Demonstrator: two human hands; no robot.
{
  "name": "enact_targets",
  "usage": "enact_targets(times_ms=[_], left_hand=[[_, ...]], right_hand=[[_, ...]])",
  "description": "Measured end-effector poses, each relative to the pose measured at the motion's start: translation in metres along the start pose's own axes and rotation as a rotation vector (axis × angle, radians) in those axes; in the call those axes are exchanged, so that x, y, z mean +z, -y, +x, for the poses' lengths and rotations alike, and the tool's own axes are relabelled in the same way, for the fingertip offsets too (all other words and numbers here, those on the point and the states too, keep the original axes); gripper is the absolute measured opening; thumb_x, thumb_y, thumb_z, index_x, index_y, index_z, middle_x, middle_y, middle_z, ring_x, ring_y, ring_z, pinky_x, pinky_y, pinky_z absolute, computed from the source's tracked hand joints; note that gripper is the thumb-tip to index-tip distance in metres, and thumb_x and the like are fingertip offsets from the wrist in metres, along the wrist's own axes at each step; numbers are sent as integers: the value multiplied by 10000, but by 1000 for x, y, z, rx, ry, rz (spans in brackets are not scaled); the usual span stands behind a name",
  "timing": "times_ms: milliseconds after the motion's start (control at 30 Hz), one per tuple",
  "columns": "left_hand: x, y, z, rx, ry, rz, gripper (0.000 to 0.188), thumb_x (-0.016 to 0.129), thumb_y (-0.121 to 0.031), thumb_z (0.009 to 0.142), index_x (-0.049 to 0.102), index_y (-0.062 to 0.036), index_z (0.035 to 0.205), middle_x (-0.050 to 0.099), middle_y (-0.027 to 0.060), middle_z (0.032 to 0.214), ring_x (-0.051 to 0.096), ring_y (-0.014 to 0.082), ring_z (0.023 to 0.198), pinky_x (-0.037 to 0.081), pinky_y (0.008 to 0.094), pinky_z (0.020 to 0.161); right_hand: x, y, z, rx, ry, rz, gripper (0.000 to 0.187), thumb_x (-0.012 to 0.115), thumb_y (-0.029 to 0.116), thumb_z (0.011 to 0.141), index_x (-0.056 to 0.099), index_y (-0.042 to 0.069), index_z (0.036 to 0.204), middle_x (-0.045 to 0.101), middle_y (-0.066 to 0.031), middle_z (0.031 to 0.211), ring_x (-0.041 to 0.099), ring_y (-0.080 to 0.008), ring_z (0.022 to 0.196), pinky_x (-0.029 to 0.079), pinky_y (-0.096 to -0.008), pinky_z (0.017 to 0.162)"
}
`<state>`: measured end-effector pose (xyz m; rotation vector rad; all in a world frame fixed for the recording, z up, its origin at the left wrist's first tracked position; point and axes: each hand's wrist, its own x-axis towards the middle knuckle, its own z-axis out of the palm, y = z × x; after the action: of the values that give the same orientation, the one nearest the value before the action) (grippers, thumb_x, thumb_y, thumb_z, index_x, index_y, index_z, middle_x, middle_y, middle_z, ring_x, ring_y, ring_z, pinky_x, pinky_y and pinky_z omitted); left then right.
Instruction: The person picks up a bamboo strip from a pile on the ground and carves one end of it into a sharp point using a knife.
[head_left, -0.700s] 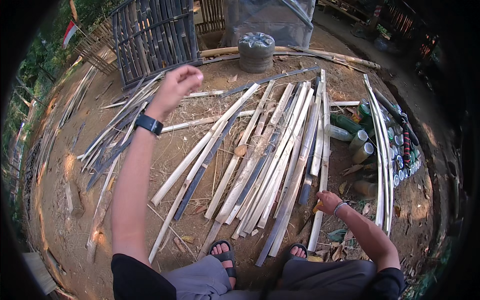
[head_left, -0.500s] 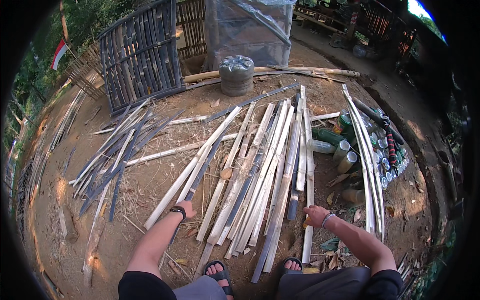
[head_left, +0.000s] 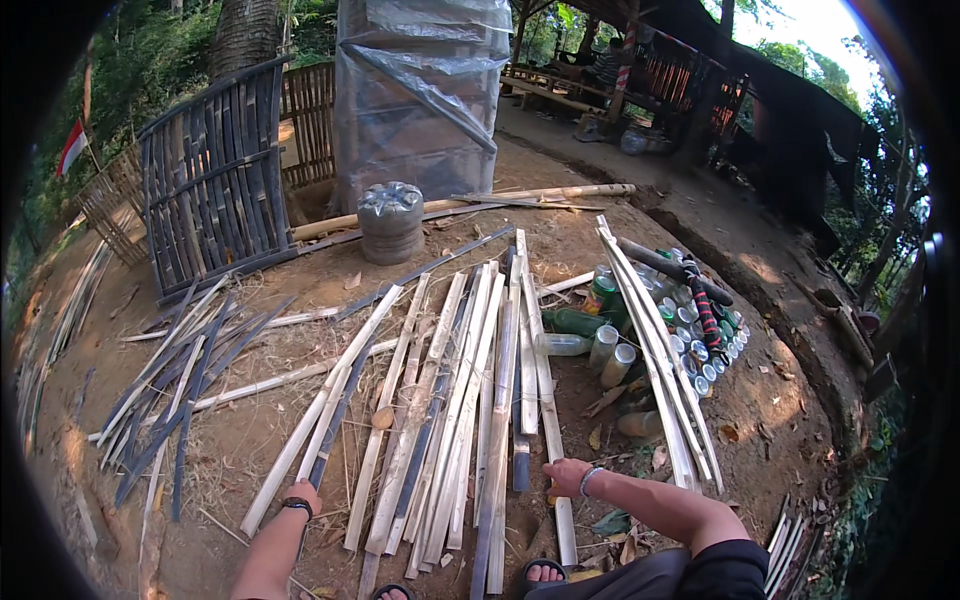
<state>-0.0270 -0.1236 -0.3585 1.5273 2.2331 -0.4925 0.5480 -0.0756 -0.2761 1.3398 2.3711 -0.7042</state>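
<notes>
Long split bamboo strips (head_left: pixel 465 400) lie side by side on the bare earth in front of me, pale on some faces and dark on others. At the left of this row, my left hand (head_left: pixel 302 493) is closed around the near end of a dark strip (head_left: pixel 335 420). My right hand (head_left: pixel 567 477) grips a pale strip (head_left: pixel 550 430) at the row's right edge, close to its near end. The fingers of both hands are partly hidden. A small round brown object (head_left: pixel 383 418) rests on the strips between my hands.
A tangled heap of thinner strips (head_left: pixel 180 390) lies to the left. Glass bottles (head_left: pixel 610 355) and another strip bundle (head_left: pixel 660 350) are at the right. Farther back stand a large plastic bottle base (head_left: pixel 391 225), a slatted bamboo panel (head_left: pixel 215 175) and a plastic-wrapped structure (head_left: pixel 420 100).
My view has tilted up and turned right, so the scene sits lower and farther left. Both hands stay at the same strips, which show no clear movement.
</notes>
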Motion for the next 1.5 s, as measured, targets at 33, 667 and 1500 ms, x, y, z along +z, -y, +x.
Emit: enact_targets(times_ms=[33, 667, 1500], left_hand=[[9, 8, 6, -38, -51, -1, 462, 637, -223, 808, 503, 45, 1160, 624, 232, 1102, 626, 329, 1042, 521, 407, 879], [-37, 41, 29, 149, 412, -273, 189, 551, -38, 756, 666, 16, 897, 685, 183, 871, 682, 234, 843, 564, 345, 712], [-114, -175, -122, 354, 543, -1687, 138, 553, -73, 891, 611, 33, 956, 665, 117, 878, 656, 150, 771, 545, 250, 687]], right_hand=[[-2, 5, 3, -4, 0, 8, 417, 697, 283, 742, 541, 16, 1023, 644, -205, 947, 628, -391, 921, 509, -466, 801], [7, -3, 6, -26, -52, 14, 416, 713, 327, 746, 608, 55, 1042, 658, -205, 911, 634, -380, 904, 512, -462, 811], [-15, 14, -3, 20, 10, -13, 405, 713, 303, 720, 563, 3, 946, 658, -214, 850, 644, -396, 850, 526, -464, 758]])
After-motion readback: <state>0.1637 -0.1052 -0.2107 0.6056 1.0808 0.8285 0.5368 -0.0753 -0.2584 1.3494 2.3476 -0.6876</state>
